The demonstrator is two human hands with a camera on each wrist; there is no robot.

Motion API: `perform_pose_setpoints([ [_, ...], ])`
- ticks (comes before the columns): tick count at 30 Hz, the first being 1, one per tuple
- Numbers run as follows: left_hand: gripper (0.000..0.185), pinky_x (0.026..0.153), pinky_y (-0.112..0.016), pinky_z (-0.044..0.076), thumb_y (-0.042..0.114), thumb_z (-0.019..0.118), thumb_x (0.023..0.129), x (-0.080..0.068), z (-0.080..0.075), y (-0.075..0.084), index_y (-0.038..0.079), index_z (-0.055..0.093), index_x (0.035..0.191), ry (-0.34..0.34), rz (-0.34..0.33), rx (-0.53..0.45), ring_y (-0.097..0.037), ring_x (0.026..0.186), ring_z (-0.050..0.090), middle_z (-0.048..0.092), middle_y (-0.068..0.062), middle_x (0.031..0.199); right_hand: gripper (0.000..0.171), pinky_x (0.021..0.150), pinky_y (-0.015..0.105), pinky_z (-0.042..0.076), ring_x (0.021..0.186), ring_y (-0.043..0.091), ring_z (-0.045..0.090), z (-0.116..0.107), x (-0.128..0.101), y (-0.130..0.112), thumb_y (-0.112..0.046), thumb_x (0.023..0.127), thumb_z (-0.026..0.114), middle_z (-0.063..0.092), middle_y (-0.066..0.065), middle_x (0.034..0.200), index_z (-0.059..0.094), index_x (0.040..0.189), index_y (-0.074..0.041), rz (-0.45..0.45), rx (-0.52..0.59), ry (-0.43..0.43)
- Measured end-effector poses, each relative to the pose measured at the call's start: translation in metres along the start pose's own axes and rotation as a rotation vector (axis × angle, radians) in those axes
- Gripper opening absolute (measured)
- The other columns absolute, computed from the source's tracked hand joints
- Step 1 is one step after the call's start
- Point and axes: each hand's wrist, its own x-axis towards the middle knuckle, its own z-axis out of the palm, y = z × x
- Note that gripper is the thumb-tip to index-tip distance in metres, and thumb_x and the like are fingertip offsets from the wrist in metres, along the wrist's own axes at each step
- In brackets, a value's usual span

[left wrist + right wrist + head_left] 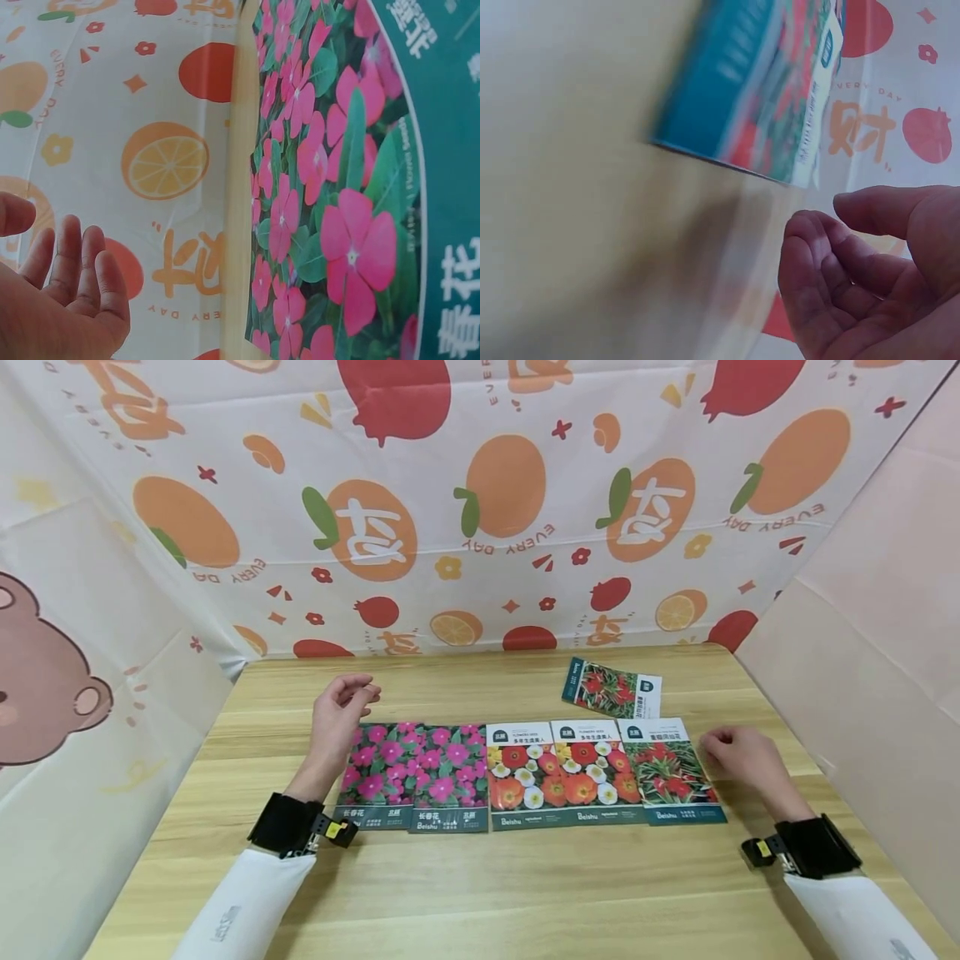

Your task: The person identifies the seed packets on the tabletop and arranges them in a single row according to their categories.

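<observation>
Flower seed packets lie in a row on the table. At the left end are two with pink flowers, the outer pink packet [380, 770] and the inner pink packet [452, 770]. Orange, red and white blooms cover the two middle packets, a left one [521, 777] and a right one [597, 774]. A red-flowered packet [670, 772] ends the row on the right. My left hand [339, 714] hovers by the outer pink packet's upper left corner, fingers relaxed, holding nothing. Just right of the red-flowered packet, my right hand [746, 760] has loosely bent fingers with nothing between them.
Behind the row's right end, another red-flowered packet [611, 687] lies turned sideways, near the back edge. The wooden table [480, 893] meets a fruit-printed cloth [480, 585] at the back. Pale cloth walls stand on both sides.
</observation>
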Motion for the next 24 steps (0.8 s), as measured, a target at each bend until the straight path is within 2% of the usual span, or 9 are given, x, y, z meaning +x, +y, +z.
perform_pose_setpoints([
  [5, 0.032, 0.093, -0.028, 0.05, 0.023, 0.055, 0.109, 0.001, 0.0, 0.002, 0.003, 0.057, 0.133, -0.01, 0.008, 0.0, -0.011, 0.106, 0.062, 0.067, -0.004, 0.116, 0.04, 0.064, 0.034, 0.039, 0.076, 0.027, 0.054, -0.001, 0.027, -0.016, -0.026, 0.106, 0.053, 0.065, 0.013, 0.081, 0.07, 0.105, 0.01, -0.047, -0.005, 0.06],
  [8, 0.032, 0.094, -0.03, 0.05, 0.024, 0.056, 0.108, 0.001, 0.002, 0.002, 0.003, 0.058, 0.131, -0.018, 0.008, 0.01, -0.011, 0.105, 0.063, 0.067, 0.0, 0.112, 0.045, 0.063, 0.033, 0.04, 0.075, 0.028, 0.056, 0.001, 0.042, -0.026, -0.03, 0.107, 0.054, 0.065, 0.015, 0.082, 0.07, 0.109, 0.012, -0.049, 0.004, 0.076],
  [12, 0.032, 0.092, -0.028, 0.051, 0.026, 0.057, 0.108, 0.0, 0.002, 0.001, 0.003, 0.059, 0.13, -0.02, 0.01, 0.027, -0.011, 0.106, 0.063, 0.067, 0.0, 0.114, 0.047, 0.062, 0.034, 0.037, 0.074, 0.029, 0.053, 0.01, 0.059, -0.036, -0.033, 0.106, 0.056, 0.063, 0.017, 0.081, 0.07, 0.104, 0.012, -0.03, 0.009, 0.073],
  [15, 0.033, 0.093, -0.028, 0.05, 0.027, 0.057, 0.108, 0.0, 0.003, 0.0, 0.003, 0.059, 0.131, -0.03, 0.006, 0.035, -0.012, 0.108, 0.062, 0.066, -0.009, 0.121, 0.052, 0.061, 0.036, 0.034, 0.069, 0.028, 0.048, 0.022, 0.075, -0.03, -0.04, 0.107, 0.055, 0.058, 0.013, 0.075, 0.071, 0.099, 0.009, -0.009, 0.013, 0.058],
  [19, 0.033, 0.094, -0.029, 0.05, 0.026, 0.055, 0.109, 0.001, 0.005, 0.0, 0.002, 0.058, 0.131, -0.05, -0.001, 0.036, -0.011, 0.108, 0.062, 0.064, -0.017, 0.127, 0.054, 0.061, 0.038, 0.031, 0.064, 0.023, 0.041, 0.042, 0.101, -0.008, -0.047, 0.108, 0.052, 0.05, 0.005, 0.069, 0.069, 0.089, 0.002, 0.006, -0.007, 0.066],
  [24, 0.034, 0.095, -0.032, 0.05, 0.024, 0.056, 0.108, 0.002, 0.009, 0.001, -0.001, 0.058, 0.131, -0.058, -0.004, 0.034, -0.016, 0.109, 0.062, 0.066, -0.008, 0.119, 0.053, 0.056, 0.037, 0.026, 0.056, 0.02, 0.031, 0.051, 0.118, 0.001, -0.044, 0.107, 0.053, 0.032, 0.0, 0.061, 0.045, 0.065, -0.014, -0.015, -0.006, 0.092],
])
